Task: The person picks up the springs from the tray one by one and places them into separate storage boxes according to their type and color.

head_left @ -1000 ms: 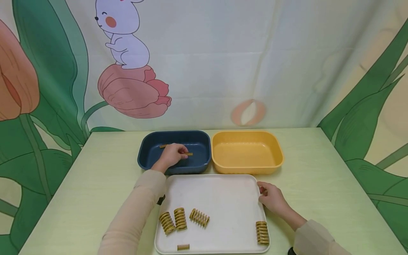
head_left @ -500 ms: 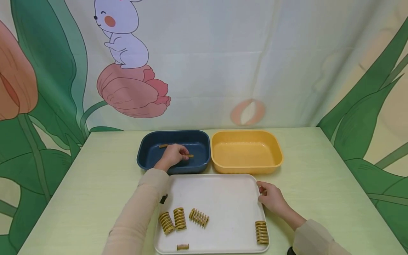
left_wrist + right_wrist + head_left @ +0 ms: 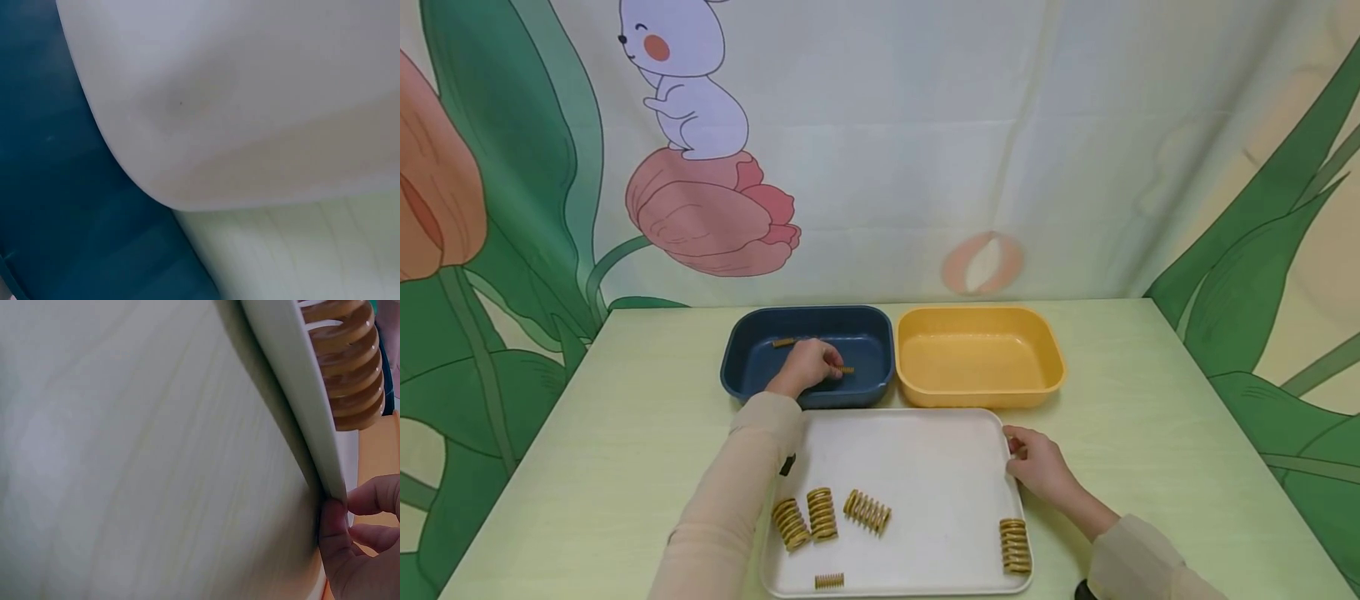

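Note:
Inside the dark blue bin (image 3: 880,393), my left hand (image 3: 807,367) reaches low and pinches a small brass-coloured coil spring (image 3: 847,369), one end of which sticks out past the fingertips. Another small spring (image 3: 784,342) lies farther back in that bin. My right hand (image 3: 1041,468) pinches the right rim of the white tray (image 3: 925,467) near its far corner; the right wrist view shows the thumb (image 3: 334,525) on the rim's outer side. A thick gold spring (image 3: 1015,547) lies on the tray by that rim. The left wrist view does not show the left hand's grip.
Three more thick springs (image 3: 822,514) lie on the tray's left half, with a small spring (image 3: 829,581) near its front edge. A yellow bin (image 3: 981,398) stands right of the blue one, behind the tray. A printed curtain (image 3: 880,167) hangs behind the table.
My left hand has gone slightly lower into the blue bin with the small spring, and the forearm has shifted a little to the right. The right hand keeps its place on the tray.

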`<state>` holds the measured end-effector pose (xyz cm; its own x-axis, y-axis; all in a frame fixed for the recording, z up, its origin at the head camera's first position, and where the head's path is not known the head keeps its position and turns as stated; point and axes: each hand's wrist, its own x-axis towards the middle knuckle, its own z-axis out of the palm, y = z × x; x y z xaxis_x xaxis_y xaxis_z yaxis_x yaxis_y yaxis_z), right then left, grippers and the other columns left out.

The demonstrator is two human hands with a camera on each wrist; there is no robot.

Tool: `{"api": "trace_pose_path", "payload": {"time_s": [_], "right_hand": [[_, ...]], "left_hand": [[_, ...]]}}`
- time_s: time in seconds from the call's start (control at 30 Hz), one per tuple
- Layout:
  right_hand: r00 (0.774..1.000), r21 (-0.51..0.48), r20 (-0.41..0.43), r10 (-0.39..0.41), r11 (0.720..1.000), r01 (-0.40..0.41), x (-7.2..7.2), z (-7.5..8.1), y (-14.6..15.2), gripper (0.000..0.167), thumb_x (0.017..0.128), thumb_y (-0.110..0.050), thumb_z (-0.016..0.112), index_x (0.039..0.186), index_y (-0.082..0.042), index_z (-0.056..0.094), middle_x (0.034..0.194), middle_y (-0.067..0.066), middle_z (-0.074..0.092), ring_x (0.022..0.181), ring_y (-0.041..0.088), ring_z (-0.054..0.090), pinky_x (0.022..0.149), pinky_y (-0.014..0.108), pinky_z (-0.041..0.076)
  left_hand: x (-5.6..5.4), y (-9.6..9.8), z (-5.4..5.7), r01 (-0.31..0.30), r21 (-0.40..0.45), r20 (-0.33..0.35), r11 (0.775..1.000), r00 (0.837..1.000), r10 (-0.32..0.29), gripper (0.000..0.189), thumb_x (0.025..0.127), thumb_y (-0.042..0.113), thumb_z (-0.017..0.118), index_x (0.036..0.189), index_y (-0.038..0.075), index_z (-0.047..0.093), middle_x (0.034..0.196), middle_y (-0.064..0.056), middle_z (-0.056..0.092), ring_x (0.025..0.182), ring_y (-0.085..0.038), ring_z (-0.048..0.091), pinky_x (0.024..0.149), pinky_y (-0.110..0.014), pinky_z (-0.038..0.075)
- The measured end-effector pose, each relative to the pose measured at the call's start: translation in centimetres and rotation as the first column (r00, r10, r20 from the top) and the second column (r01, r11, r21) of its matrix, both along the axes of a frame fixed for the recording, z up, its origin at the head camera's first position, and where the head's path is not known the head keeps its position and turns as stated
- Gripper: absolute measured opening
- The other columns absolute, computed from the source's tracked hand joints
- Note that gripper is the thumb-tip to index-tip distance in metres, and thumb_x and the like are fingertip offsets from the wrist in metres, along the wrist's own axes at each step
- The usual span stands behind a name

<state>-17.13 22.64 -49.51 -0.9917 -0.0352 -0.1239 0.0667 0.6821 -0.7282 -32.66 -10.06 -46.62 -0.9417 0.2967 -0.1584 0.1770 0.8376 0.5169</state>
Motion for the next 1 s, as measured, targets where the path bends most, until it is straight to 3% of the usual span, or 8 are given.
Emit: {"api": "trace_pose_path", "payload": {"time_s": [0.73, 1.0], "right_hand": [[1.0, -0.001, -0.003, -0.007, 1.0, 0.007, 0.01, 0.08, 0.02, 0.049, 0.069, 0.008, 0.051, 0.118, 0.01, 0.049, 0.084, 0.009, 0.052, 0.071, 0.016, 0.046, 0.056, 0.022, 0.038], [1.0, -0.006, -0.003, -0.007, 1.0, 0.007, 0.02, 0.14, 0.03, 0.049, 0.069, 0.008, 0.051, 0.118, 0.01, 0.049, 0.083, 0.009, 0.051, 0.07, 0.015, 0.045, 0.054, 0.021, 0.037]], "left_hand": [[0.23, 0.1, 0.21, -0.026, -0.041, 0.057, 0.999, 0.998, 0.028, 0.017, 0.077, 0.013, 0.066, 0.093, 0.007, 0.068, 0.099, -0.009, 0.064, 0.097, -0.026, 0.054, 0.086, -0.04, 0.043], [-0.07, -0.25, -0.12, -0.008, -0.031, 0.062, 0.999, 0.998, 0.01, 0.017, 0.077, 0.013, 0.066, 0.093, 0.007, 0.067, 0.098, -0.009, 0.064, 0.095, -0.025, 0.055, 0.085, -0.039, 0.044]]}}
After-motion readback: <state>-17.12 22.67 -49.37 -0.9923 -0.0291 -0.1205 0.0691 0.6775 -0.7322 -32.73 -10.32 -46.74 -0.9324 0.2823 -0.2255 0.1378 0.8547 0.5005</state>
